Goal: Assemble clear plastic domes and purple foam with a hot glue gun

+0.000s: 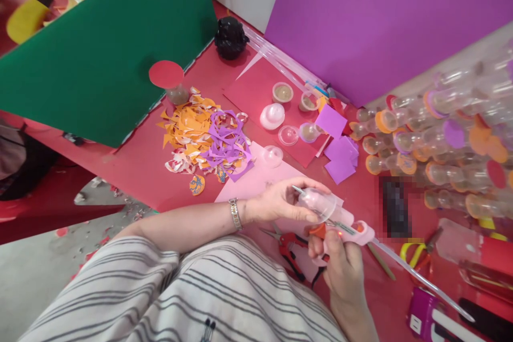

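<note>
My left hand (280, 200) holds a small clear plastic cup (318, 204) over a pink sheet (256, 179). My right hand (340, 262) grips a pink glue gun (348, 224) with an orange trigger; its metal tip touches the rim of the cup. A long clear glue stick (420, 280) juts out of the gun's back toward the lower right. A metal watch band (235, 214) circles my left wrist.
Orange and purple paper scraps (208, 139) lie on the red table. Small cups (280, 112), purple squares (340, 152) and rows of capped clear tubes (441, 149) sit right. Green (108, 53) and purple (360, 16) boards stand behind. Red scissors (290, 248) lie near my lap.
</note>
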{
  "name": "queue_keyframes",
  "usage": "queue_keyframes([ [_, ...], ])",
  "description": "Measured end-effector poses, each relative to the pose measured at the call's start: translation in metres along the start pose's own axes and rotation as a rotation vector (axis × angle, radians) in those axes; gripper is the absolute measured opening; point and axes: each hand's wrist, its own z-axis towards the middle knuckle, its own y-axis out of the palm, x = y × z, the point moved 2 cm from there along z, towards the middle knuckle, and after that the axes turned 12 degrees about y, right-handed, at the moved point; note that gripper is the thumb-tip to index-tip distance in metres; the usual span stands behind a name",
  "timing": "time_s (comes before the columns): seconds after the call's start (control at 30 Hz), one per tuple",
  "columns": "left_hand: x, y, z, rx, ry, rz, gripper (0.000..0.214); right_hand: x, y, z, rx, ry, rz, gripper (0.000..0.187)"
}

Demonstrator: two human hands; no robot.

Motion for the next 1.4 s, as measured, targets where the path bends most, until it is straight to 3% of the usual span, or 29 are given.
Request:
queue_keyframes([
  [0.43, 0.001, 0.001, 0.000, 0.034, 0.105, 0.089, 0.054, -0.006, 0.014, 0.002, -0.005, 0.226, 0.154, 0.059],
  [0.67, 0.003, 0.003, 0.004, 0.085, 0.005, -0.024, 0.060, -0.007, 0.021, 0.006, 0.027, 0.134, 0.189, 0.056],
  [0.77, 0.002, 0.006, 0.005, 0.141, -0.011, -0.135, 0.065, -0.003, 0.015, 0.010, 0.035, 0.013, 0.127, 0.053],
  [0.87, -0.001, 0.010, 0.004, 0.200, -0.002, -0.191, 0.063, 0.000, 0.003, 0.016, 0.063, -0.223, -0.088, 0.050],
  [1.0, -0.004, 0.019, 0.002, 0.211, -0.045, -0.229, 0.062, -0.002, -0.010, 0.019, 0.257, -0.649, -0.523, 0.037],
  [1.13, -0.003, 0.028, 0.003, 0.214, -0.092, -0.275, 0.062, -0.004, -0.010, 0.017, 0.368, -0.862, -0.705, 0.020],
  [1.23, -0.002, 0.034, 0.005, 0.228, -0.087, -0.249, 0.057, -0.003, -0.006, 0.016, 0.348, -0.808, -0.637, 0.025],
  [1.4, 0.000, 0.032, 0.010, 0.197, 0.011, -0.129, 0.058, -0.003, -0.001, 0.020, 0.116, -0.416, -0.199, 0.047],
])
